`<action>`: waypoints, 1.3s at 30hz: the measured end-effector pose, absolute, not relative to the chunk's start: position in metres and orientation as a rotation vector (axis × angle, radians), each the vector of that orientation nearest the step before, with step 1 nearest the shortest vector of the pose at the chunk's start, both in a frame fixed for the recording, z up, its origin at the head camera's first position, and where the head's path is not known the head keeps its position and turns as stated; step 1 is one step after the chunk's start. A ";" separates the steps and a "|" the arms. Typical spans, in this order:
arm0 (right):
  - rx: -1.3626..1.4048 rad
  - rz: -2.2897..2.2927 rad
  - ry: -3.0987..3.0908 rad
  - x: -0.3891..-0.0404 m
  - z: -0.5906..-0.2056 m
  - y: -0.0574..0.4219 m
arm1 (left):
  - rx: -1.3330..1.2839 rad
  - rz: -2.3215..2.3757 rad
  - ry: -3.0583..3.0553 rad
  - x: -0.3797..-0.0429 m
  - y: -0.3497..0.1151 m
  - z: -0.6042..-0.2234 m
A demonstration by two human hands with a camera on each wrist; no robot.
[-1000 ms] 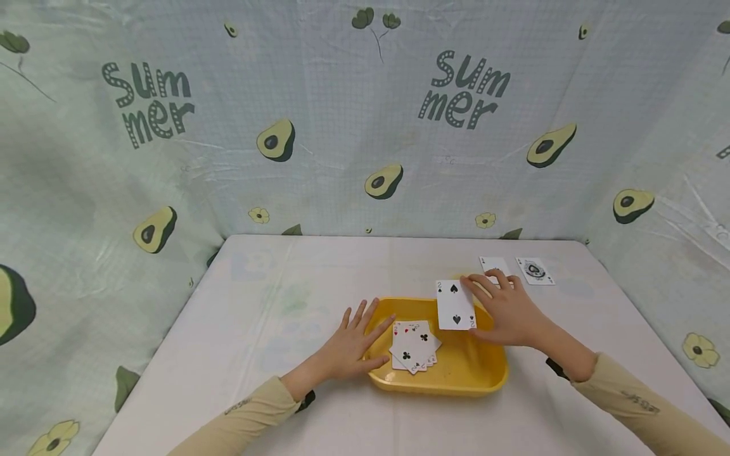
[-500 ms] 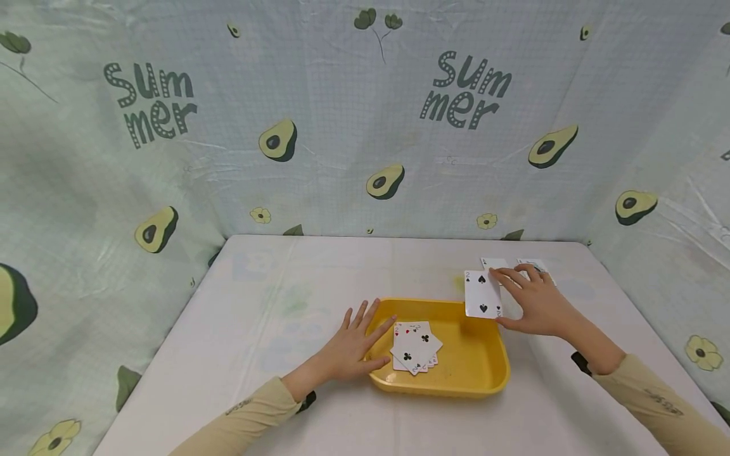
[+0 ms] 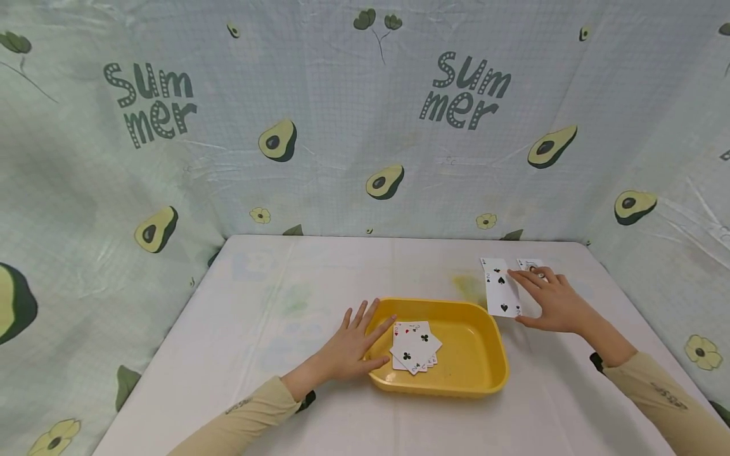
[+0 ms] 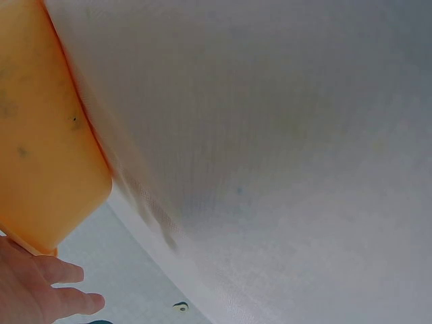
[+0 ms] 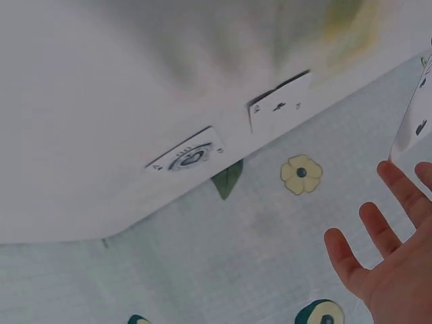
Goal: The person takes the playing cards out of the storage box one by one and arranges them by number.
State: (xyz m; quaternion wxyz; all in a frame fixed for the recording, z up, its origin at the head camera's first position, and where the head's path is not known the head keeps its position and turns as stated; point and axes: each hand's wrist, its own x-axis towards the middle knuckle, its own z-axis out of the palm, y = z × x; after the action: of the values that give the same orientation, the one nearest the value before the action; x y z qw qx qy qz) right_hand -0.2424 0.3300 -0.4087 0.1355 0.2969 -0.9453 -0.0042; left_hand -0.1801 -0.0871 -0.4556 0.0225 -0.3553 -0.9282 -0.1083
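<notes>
My right hand (image 3: 550, 303) pinches a two of spades (image 3: 502, 296) by its right side, between thumb and fingers, beyond the right end of a yellow tray (image 3: 490, 373). In the right wrist view the same card shows at the right edge, by the fingertips. Behind it in the head view lies a club card (image 3: 489, 261), partly covered. An ace of spades (image 5: 192, 156) lies near the table's back edge. My left hand (image 3: 348, 348) rests with spread fingers on the tray's left rim. Inside the tray, several cards (image 3: 415, 348) lie overlapped, a two of clubs on top.
The table (image 3: 319, 405) has a pale cloth with faint coloured stains. A hanging cloth (image 3: 319, 95) printed with avocados and "summer" rises behind and at both sides. The back edge runs just behind the two loose cards.
My right hand has carried the two of spades to the right and away from me, from over the tray to in front of the club card. The left hand stays put.
</notes>
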 end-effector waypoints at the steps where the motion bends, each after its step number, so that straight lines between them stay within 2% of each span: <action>1: 0.846 -0.007 -2.749 -0.243 -0.410 0.332 | -1.100 -0.341 -2.876 -0.180 -0.087 -0.456; 23: 0.721 -0.061 -3.004 -0.257 -0.437 0.354 | -1.088 -0.376 -2.894 -0.180 -0.086 -0.456; 39: 0.782 -0.061 -3.052 -0.267 -0.447 0.365 | -1.088 -0.378 -2.870 -0.181 -0.087 -0.457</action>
State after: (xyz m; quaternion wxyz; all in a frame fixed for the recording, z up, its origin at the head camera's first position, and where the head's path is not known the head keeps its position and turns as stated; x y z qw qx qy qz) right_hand -0.2669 0.3650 -0.4473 -0.0049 0.2483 -0.9685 -0.0192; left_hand -0.1811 -0.0866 -0.4566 0.0246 -0.3516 -0.9278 -0.1221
